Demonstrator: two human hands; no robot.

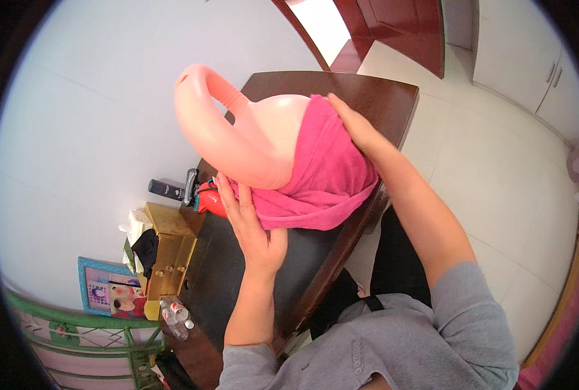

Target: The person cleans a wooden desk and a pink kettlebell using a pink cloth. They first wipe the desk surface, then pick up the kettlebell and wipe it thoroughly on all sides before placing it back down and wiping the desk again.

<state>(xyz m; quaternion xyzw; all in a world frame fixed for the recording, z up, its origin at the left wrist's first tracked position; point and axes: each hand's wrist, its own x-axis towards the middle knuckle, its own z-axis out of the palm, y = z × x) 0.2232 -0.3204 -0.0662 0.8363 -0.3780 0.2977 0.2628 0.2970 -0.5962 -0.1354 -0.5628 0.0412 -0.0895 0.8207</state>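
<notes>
Pale-pink plastic vessel [273, 133], looped handle [197, 120]: tilted, over desk [299, 82]. Magenta towel [332, 172]: creased, partly wrapped around vessel, also over desk.

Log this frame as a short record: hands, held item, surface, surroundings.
left hand: against magenta cloth, fingers extended
right hand: on the cloth, opposite side
cloth: draped partly around pink plastic object
pink object: large loop handle, toward picture left
surface: dark desk below
surroundings: gold drawer box, clear bottles
</notes>
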